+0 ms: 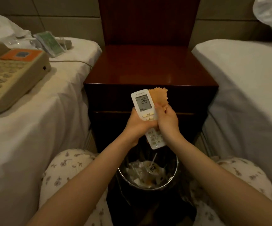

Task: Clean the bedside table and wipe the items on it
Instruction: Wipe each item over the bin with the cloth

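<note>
View from a head camera, looking down at a person seated between two beds and facing a dark wooden bedside table.

Both hands meet in front of the table's drawers, just below its front edge. The left hand (136,123) wraps around the middle of a white remote control (144,103), fingers curled behind it and thumb on its face. The remote stands nearly upright and leans slightly left, with its lit screen at the top and its buttons at the bottom. The right hand (167,121) pinches a small orange cloth (159,97) and presses against the remote's right edge. The cloth's zigzag-cut corner sticks up beside the screen.

The remote looks light and rigid, with smooth plastic that may slip in the hand. It is probably best held by its long sides at the middle, as it is here, so the screen and keys stay free for wiping and no button gets pressed by mistake. The cloth looks thin, soft and limp, so it should fold easily around edges.

The polished tabletop (148,67) lies beyond the hands and a little above them. A waste bin (175,170) holding rubbish stands directly under the remote. A beige telephone (9,75) and a clear card stand (49,43) lie on the left bed (50,111), well away from the hands. The right bed (246,79) is covered in white linen.
</note>
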`<state>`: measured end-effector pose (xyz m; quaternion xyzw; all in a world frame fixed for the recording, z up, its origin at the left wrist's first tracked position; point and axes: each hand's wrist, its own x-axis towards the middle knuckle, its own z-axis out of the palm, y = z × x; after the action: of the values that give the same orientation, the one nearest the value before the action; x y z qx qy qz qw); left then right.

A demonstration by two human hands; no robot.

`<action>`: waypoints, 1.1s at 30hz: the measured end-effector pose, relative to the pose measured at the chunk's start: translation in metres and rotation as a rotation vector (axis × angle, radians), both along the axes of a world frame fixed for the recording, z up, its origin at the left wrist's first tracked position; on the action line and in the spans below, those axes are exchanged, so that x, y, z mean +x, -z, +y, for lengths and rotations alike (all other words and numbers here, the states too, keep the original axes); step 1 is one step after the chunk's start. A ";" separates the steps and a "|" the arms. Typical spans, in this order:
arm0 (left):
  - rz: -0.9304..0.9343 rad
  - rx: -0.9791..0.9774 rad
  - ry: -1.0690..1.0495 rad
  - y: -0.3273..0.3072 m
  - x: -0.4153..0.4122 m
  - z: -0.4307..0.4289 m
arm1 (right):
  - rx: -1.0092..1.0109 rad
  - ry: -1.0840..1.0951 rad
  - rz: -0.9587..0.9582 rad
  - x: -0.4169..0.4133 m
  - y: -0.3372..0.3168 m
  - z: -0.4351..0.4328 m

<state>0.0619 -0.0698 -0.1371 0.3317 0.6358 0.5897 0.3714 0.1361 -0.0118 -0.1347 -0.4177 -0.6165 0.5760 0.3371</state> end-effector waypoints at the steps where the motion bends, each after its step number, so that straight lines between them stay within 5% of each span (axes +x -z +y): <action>1: 0.001 0.008 -0.017 0.001 0.001 0.000 | 0.020 0.043 0.022 -0.001 0.000 -0.001; 6: -0.114 -0.037 -0.056 0.004 0.002 -0.005 | 0.076 0.125 0.021 -0.004 0.003 -0.001; 11: -0.483 -0.214 -0.106 0.009 -0.009 -0.003 | 0.362 0.158 -0.096 0.005 -0.013 0.020; 18: -0.258 -0.320 0.202 0.017 0.002 -0.003 | 0.619 -0.398 -0.488 0.005 -0.001 0.018; 26: -0.288 -0.361 0.235 0.016 0.011 -0.006 | 0.714 -0.046 -0.763 0.005 0.009 0.037; 30: -0.293 -0.344 0.262 0.012 0.013 -0.007 | 0.592 -0.129 -0.477 0.003 0.001 0.031; 33: -0.273 -0.329 0.281 0.014 0.014 -0.006 | 0.679 -0.333 -0.530 0.000 0.004 0.020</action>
<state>0.0761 -0.0754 -0.1514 0.2690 0.6148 0.4603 0.5812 0.1364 0.0083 -0.1389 -0.3119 -0.8939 0.2612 0.1883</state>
